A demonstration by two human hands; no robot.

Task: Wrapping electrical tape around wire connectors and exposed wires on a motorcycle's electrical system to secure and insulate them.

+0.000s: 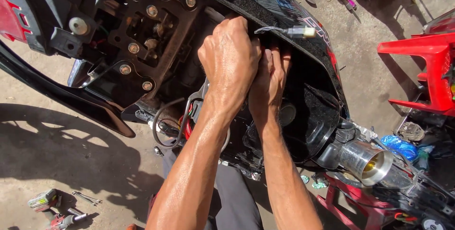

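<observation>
Head view first gives us the motorcycle's black rear body panel (313, 102), glossy and curved, with the bare frame bracket (142, 36) beside it. Our left hand (230, 57) is clenched over the panel's inner edge; our right hand (270, 83) sits tucked behind it, fingers curled, though we cannot tell what it grasps. A white wire connector (301, 32) dangles just above our knuckles, touching nothing we hold. To work well here, we judge both hands should press evenly and keep that connector from being pinched. Red and black wiring (187, 126) crowds the gap below our wrists. A chrome exhaust tip (369, 161) juts out at lower right, a red plastic stool (426, 69) stands well apart, and a cordless drill (45, 199) lies on the concrete.
</observation>
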